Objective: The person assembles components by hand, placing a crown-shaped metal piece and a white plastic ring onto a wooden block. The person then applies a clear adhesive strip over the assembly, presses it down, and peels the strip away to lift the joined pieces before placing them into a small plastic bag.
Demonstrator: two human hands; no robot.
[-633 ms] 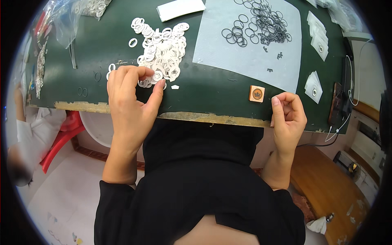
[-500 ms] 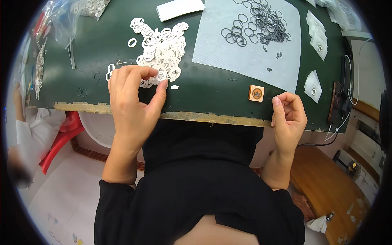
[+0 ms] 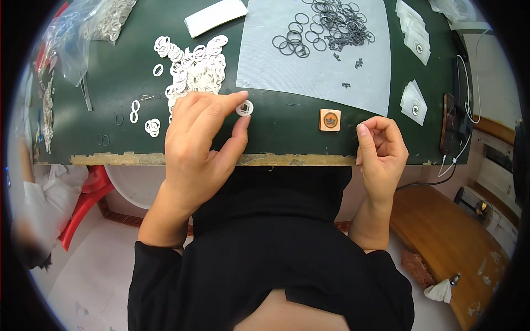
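Between thumb and forefinger, my left hand (image 3: 201,138) pinches a small white ring (image 3: 244,108) with a cut-out centre, raised over the green table. Beyond that hand lies a heap of similar white rings (image 3: 199,69). My right hand (image 3: 383,149) rests at the table's front edge, its fingers curled and the thumb against the forefinger; whether anything is in the pinch is hidden. Just left of it sits a square wooden block (image 3: 330,120) bearing a dark round piece with a crown shape.
Black rings and crown-shaped bits (image 3: 331,33) lie on a pale sheet (image 3: 276,71). White packets (image 3: 413,105) line the right side, near a phone (image 3: 448,124) and cables. Plastic bags (image 3: 83,38) lie far left. A small ring pile (image 3: 152,127) is left of my left hand.
My left hand has moved right from the heap with a white ring in its pinch. My right hand has barely moved. The view has shifted slightly.
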